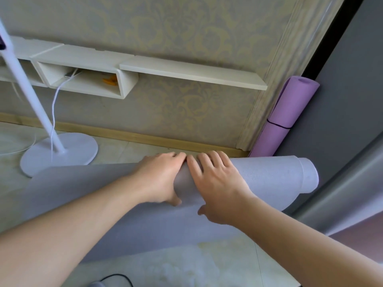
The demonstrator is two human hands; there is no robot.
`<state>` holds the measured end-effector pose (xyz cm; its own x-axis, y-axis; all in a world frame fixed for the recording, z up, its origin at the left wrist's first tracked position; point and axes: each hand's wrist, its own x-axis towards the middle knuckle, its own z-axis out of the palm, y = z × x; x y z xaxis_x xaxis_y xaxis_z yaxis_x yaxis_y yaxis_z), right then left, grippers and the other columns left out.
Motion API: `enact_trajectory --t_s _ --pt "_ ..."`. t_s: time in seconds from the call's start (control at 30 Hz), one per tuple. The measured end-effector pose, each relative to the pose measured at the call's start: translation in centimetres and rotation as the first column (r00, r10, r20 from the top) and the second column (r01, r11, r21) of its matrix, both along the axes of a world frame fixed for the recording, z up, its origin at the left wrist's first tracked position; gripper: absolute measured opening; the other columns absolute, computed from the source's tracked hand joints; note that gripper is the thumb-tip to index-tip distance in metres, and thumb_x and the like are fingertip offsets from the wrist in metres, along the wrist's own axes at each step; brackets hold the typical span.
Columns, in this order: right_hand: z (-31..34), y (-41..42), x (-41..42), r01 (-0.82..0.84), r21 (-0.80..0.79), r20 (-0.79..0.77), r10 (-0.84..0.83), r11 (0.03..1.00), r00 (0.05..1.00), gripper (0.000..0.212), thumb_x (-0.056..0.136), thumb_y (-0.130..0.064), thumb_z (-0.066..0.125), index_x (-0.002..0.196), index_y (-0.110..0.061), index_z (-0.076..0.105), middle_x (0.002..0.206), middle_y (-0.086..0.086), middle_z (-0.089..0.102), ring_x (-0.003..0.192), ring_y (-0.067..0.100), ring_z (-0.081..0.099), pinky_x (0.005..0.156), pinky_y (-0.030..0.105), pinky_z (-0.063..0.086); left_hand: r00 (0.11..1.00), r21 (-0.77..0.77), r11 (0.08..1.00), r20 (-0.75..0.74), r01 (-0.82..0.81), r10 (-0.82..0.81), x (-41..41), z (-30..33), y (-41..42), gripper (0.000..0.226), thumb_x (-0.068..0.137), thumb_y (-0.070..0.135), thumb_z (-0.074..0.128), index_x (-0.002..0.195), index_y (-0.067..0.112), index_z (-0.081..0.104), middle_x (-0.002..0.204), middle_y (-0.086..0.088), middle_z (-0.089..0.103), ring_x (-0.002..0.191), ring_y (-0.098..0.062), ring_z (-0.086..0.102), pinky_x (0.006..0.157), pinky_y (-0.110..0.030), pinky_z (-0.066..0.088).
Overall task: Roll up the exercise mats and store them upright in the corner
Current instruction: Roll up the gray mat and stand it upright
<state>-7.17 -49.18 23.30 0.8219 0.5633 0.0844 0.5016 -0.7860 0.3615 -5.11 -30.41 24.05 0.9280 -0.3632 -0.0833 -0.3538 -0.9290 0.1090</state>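
Observation:
A pale grey exercise mat (267, 179) lies rolled on the floor, parallel to the wall, its open end pointing right. Its unrolled part spreads toward me under my forearms. My left hand (161, 179) and my right hand (215, 185) lie side by side over the top of the roll, fingers draped across the far side and thumbs on the near side. A purple mat (288, 112), rolled and bound with a black strap, stands upright in the corner at the right.
A white floor-lamp stand with a round base (60, 154) and a trailing white cord stands at the left. White wall shelves (186, 73) hang above the floor. A grey panel (342, 100) and a metallic surface flank the corner at right. A dark cable lies at the bottom.

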Motion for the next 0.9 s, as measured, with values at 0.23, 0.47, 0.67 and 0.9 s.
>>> enact_trajectory --t_s 0.23,0.47,0.67,0.9 --pt "-0.7 0.4 0.6 0.044 0.067 -0.086 -0.038 0.997 0.996 0.082 0.067 -0.045 0.086 0.132 -0.017 0.044 0.106 0.004 0.059 0.089 0.031 0.061 0.079 0.041 0.05 0.996 -0.009 1.0 -0.086 -0.013 0.013 -1.0 0.5 0.2 0.061 0.06 0.048 0.083 0.102 0.03 0.044 0.096 0.013 0.058 0.077 -0.012 0.062 0.056 -0.03 0.045" --pt "0.3 -0.7 1.1 0.085 0.105 -0.177 -0.066 0.991 0.982 0.071 0.066 -0.052 0.082 0.117 -0.022 0.044 0.104 -0.002 0.06 0.09 0.026 0.065 0.073 0.038 0.048 0.99 0.15 0.987 0.123 0.052 -0.071 -2.0 -2.3 -1.8 0.077 0.069 0.046 0.081 0.128 0.022 0.038 0.124 0.002 0.053 0.117 -0.027 0.058 0.093 -0.044 0.048" --pt "1.5 -0.2 0.5 0.083 0.039 -0.125 -0.078 0.996 0.989 0.112 0.057 -0.068 0.091 0.143 -0.022 0.036 0.125 0.002 0.054 0.112 0.029 0.058 0.099 0.043 0.048 0.999 -0.034 0.998 0.009 0.053 -0.053 -0.1 0.6 0.5 0.082 0.056 0.056 0.089 0.124 0.036 0.049 0.119 0.017 0.062 0.109 -0.016 0.063 0.081 -0.036 0.05" --pt "3.1 -0.7 1.1 0.202 0.197 -0.227 -0.156 0.959 0.961 0.082 0.063 -0.061 0.085 0.128 -0.029 0.048 0.111 -0.006 0.064 0.095 0.025 0.066 0.07 0.035 0.047 0.966 0.157 0.982 0.214 0.11 -0.142 -0.6 -0.8 0.5 0.106 0.054 0.066 0.087 0.14 0.026 0.039 0.134 0.007 0.051 0.125 -0.022 0.053 0.102 -0.043 0.043"
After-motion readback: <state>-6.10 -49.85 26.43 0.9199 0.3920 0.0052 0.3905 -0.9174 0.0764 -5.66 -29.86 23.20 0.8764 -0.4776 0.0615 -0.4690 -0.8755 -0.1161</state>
